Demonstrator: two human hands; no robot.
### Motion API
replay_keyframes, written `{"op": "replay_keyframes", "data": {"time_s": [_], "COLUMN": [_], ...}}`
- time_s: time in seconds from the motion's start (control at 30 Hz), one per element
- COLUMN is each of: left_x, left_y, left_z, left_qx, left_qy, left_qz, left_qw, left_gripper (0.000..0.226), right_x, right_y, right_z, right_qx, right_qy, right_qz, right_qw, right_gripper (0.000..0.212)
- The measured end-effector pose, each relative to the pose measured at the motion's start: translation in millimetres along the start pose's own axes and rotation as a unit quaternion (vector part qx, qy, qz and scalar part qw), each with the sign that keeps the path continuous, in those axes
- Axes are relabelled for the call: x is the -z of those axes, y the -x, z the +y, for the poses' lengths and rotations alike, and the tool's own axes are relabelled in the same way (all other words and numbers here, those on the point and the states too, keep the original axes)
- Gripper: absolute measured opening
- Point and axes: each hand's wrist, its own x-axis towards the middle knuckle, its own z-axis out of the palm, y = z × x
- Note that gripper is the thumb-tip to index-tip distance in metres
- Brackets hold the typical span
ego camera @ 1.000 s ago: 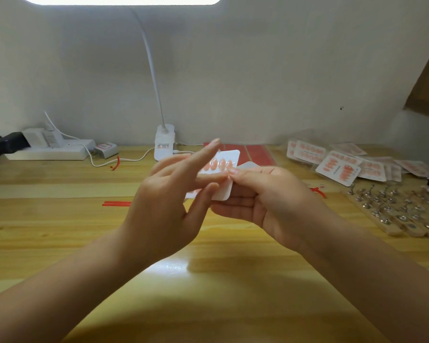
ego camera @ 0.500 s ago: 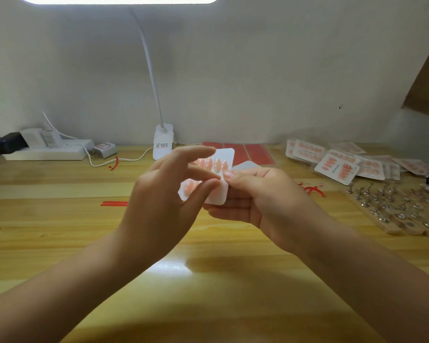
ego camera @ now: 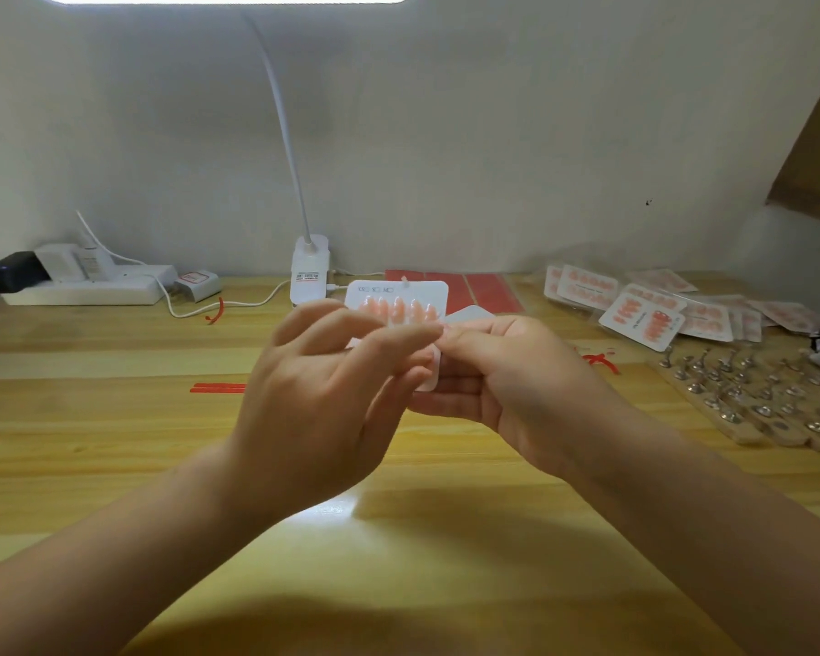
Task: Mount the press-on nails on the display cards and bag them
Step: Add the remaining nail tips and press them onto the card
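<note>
White card (ego camera: 398, 295) with a row of pink nails (ego camera: 401, 309) on it is held up over the wooden table (ego camera: 114, 433), in the middle of the view. The right hand (ego camera: 503, 371) holds it from the 3 o'clock side, with its fingers curled under the card and its thumb pressed on the card's edge. The left hand (ego camera: 323, 404) comes in from 9 o'clock. Its thumb and first finger reach onto the card and seem to pinch it, next to the right thumb. Its other fingers are bent and lifted. A second white card (ego camera: 469, 314) peeks out behind the right hand.

At 12 o'clock from the hands stands a white lamp (ego camera: 309, 269) with a long thin neck. Red sheets (ego camera: 474, 291) lie flat just beside it, at 1 o'clock. At 2 o'clock is a pile of bagged nail cards (ego camera: 644, 319). At 3 o'clock, wooden strips with little metal holders (ego camera: 768, 400) lie in rows. At 10 o'clock, by the wall, sits a white power strip (ego camera: 91, 288) with plugs in it. A thin red strip (ego camera: 219, 388) lies on the table at 9 o'clock.
</note>
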Motion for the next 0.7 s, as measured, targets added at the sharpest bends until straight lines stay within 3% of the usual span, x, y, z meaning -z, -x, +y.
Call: {"op": "replay_keyframes", "data": {"time_s": [0.1, 0.2, 0.23, 0.33, 0.43, 0.53, 0.7], "left_x": [0, -1, -1, -3, -11, -17, -19], "left_y": [-2, -2, -3, -2, 6, 11, 16], "left_z": [5, -2, -6, -12, -14, -15, -14], "left_qx": [0.149, 0.287, 0.35, 0.509, 0.564, 0.581, 0.583], "left_qy": [0.138, 0.165, 0.196, 0.345, 0.358, 0.351, 0.362], "left_qz": [-0.002, 0.035, 0.034, 0.008, -0.005, 0.0, -0.018], "left_qw": [0.979, 0.943, 0.915, 0.789, 0.744, 0.734, 0.727], "left_gripper": [0.031, 0.042, 0.046, 0.044, 0.041, 0.043, 0.046], "right_x": [5, 12, 15, 21, 27, 33, 43], "right_y": [-5, -12, -14, -19, -24, -26, -27], "right_z": [2, 7, 9, 16, 23, 30, 37], "right_qx": [0.005, 0.004, -0.001, -0.015, -0.022, -0.031, -0.015], "right_qy": [-0.015, -0.01, 0.0, 0.011, 0.005, -0.008, 0.044], "right_qz": [0.013, 0.04, 0.045, 0.043, 0.029, 0.002, -0.047], "right_qw": [1.0, 0.999, 0.999, 0.999, 0.999, 0.999, 0.998], "right_gripper": [0.027, 0.025, 0.025, 0.025, 0.029, 0.034, 0.013]}}
